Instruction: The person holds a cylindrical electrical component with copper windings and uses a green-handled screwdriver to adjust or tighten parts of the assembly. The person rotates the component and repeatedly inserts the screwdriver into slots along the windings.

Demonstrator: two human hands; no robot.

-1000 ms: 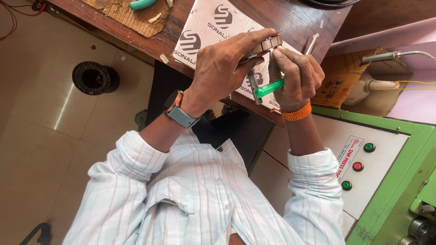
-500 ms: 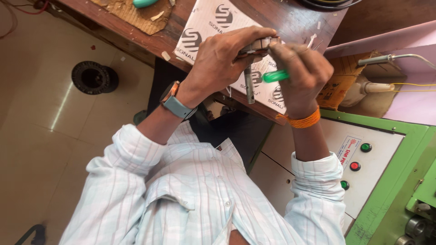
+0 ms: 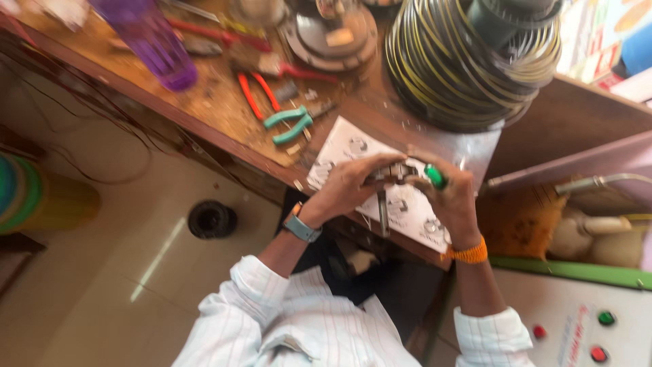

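My left hand grips a small grey metal part with a shaft hanging down from it, just above a white printed sheet at the workbench edge. My right hand is closed around a green-handled screwdriver, its tip pointing into the metal part. The two hands almost touch. A watch sits on my left wrist and an orange band on my right wrist.
On the wooden workbench lie teal-handled pliers, red-handled pliers, a purple bottle and a large coil of striped wire. A black round object sits on the floor. A panel with red and green buttons is lower right.
The view has tilted up and pulled back, showing more of the bench. My right hand has turned so the screwdriver handle points up at the camera; both hands remain on the part.
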